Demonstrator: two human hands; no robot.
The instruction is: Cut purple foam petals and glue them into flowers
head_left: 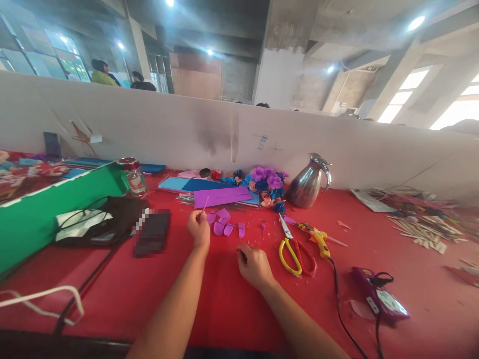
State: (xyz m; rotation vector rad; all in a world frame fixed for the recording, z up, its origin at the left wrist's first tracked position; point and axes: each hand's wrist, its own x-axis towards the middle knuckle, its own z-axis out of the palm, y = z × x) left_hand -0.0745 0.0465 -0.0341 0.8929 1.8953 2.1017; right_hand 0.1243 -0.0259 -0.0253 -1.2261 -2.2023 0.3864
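Observation:
My left hand (198,228) is closed on a thin purple strip (205,203), which sticks up from its fingertips. Just right of it, several purple petals (223,216) lie on the red table (224,299). My right hand (254,263) rests near the table surface below the petals, its fingers curled together; whatever they may hold is too small to make out. Behind the petals lies a flat purple sheet (220,197) on blue sheets. Scissors with yellow and red handles (290,254) lie to the right of my right hand, beside a yellow glue gun (318,239).
Finished flowers (267,179) and a metal jug (309,184) stand at the back. A purple power strip (381,296) with cables is at the right, sticks (421,229) behind it. Left are a dark phone-like object (153,233), a glass jar (132,179) and a green panel (67,209).

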